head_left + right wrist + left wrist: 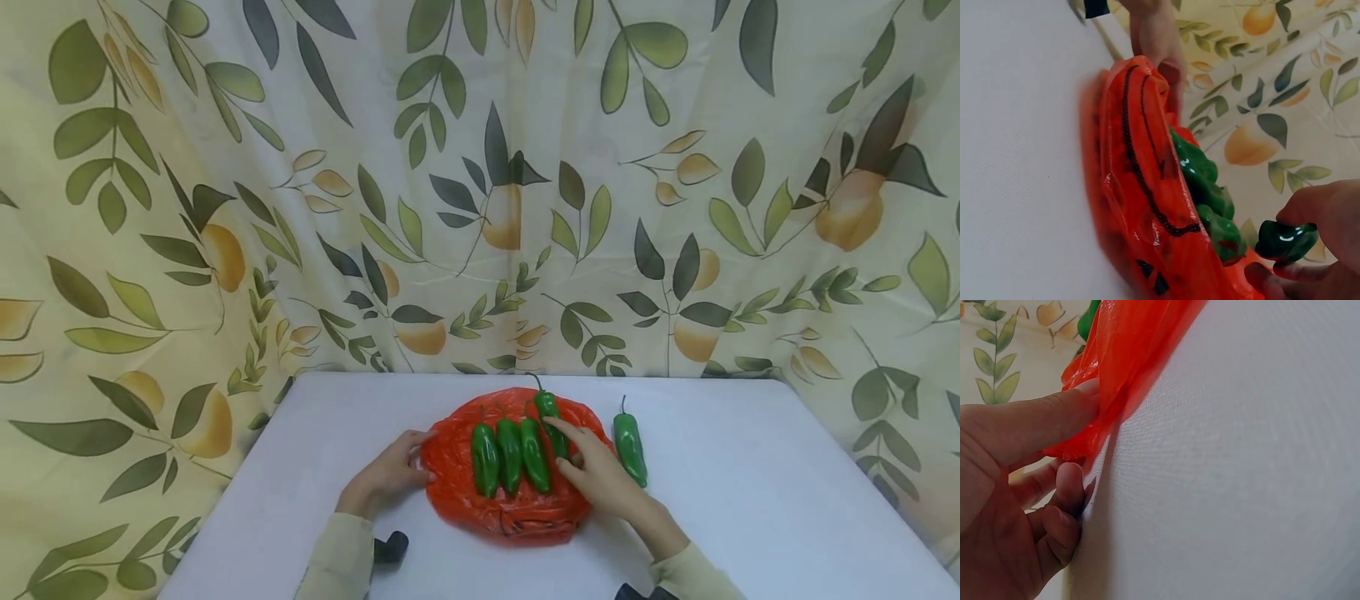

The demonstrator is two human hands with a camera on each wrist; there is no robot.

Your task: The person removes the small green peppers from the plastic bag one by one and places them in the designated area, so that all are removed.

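Your right hand (602, 477), the nearer, pinched a pepper (547, 405) at one o'clock on the bag (517, 511), long axis stem-first toward eleven; your left hand (392, 468) pinched its nine-o'clock edge.

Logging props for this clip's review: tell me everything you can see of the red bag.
The red bag looks like thin, glossy, wrinkled plastic, with black markings on its near side. It lies on the white table, spread broad and roughly rounded. The left hand pinches its left edge. Three green peppers rest side by side on top; the right hand holds a fourth pepper over the bag's right part. Whether anything is inside cannot be told.
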